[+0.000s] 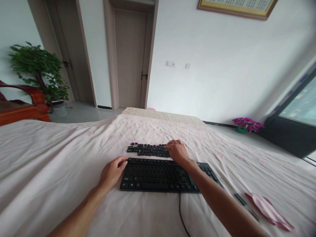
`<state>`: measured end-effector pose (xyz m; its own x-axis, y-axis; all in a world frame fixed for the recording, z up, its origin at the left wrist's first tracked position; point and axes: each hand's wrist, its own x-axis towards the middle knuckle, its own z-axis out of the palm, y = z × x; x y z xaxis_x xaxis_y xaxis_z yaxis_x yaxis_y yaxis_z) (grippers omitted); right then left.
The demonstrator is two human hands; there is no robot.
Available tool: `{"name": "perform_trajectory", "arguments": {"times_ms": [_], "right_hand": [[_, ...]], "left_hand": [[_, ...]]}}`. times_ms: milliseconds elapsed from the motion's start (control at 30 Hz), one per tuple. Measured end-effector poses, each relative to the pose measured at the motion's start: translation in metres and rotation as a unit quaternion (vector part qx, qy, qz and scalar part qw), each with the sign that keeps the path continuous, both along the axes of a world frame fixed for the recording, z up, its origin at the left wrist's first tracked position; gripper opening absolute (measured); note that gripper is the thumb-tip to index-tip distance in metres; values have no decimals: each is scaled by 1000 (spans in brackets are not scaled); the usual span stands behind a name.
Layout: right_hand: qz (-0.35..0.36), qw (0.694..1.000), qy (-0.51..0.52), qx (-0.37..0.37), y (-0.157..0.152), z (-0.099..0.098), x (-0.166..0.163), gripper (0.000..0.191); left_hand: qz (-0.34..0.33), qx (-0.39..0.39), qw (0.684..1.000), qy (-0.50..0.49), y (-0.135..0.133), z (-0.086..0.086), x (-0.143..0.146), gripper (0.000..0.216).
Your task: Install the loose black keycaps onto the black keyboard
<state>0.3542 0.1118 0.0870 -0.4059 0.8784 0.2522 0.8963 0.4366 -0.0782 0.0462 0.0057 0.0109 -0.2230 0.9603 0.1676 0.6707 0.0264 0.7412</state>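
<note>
A black keyboard (155, 186) lies on the cloth in front of me, many of its keycaps off and its key sockets showing. My left hand (114, 171) grips its far left corner, thumb and fingers drawn together at the edge. Beyond the keyboard, loose black keycaps (150, 150) are laid out in rows. At the right end of these rows is my right hand (178, 151), its fingers pinched at a keycap that they mostly hide. My right forearm crosses over the keyboard's right part. A black cable (180, 210) runs from the keyboard toward me.
To the right on the pale floral cloth (143, 214) lie a pink cloth piece (270, 210), a small dark strip (240, 199) and thin metal tools (254, 214). Farther off are a wooden chair (37, 102), a green plant (37, 69), purple flowers (248, 124) and a door (129, 59).
</note>
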Motion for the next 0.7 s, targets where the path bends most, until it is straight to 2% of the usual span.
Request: {"name": "perform_trajectory", "arguments": {"times_ms": [233, 433, 700], "right_hand": [[-21, 998, -50, -26, 47, -6, -26, 29], [-25, 996, -77, -43, 61, -13, -30, 30], [-24, 993, -107, -48, 74, -10, -41, 30]], "left_hand": [[6, 3, 1000, -7, 1, -1, 0, 34], [2, 0, 1000, -16, 1, -1, 0, 33], [0, 2, 1000, -21, 1, -1, -1, 34]]}}
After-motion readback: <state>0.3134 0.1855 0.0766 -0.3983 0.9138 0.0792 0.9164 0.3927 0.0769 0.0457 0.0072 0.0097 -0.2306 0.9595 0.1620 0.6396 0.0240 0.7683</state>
